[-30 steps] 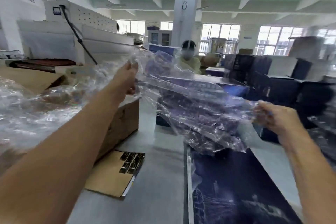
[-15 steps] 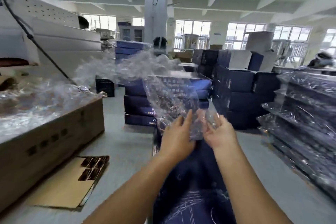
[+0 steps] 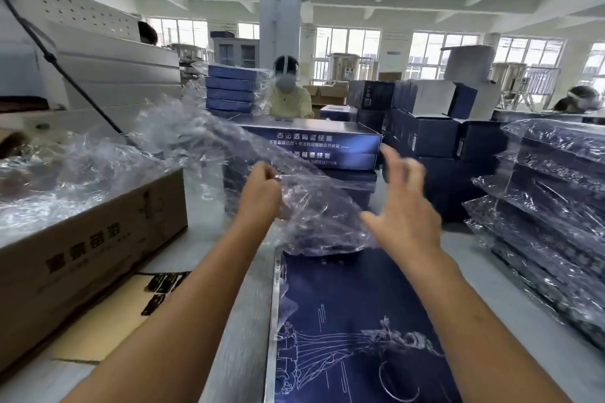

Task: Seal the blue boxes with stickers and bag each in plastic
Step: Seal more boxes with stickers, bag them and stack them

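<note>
Plastic bag [image 3: 314, 206], clear and crinkled, hung pinched in my left hand [image 3: 262, 193] over the far end of the line-printed blue box [image 3: 353, 321] at the table's [image 3: 491, 265] near edge; my right hand [image 3: 406, 216] spread open, empty.

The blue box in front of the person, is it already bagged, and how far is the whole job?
Done: a stack of bagged boxes stands at the right. In hand: the left hand grips a plastic bag over the far end of the blue box, which is not inside it yet; the right hand is open beside the bag. Left: unbagged boxes stacked beyond. No sticker can be made out.
</note>
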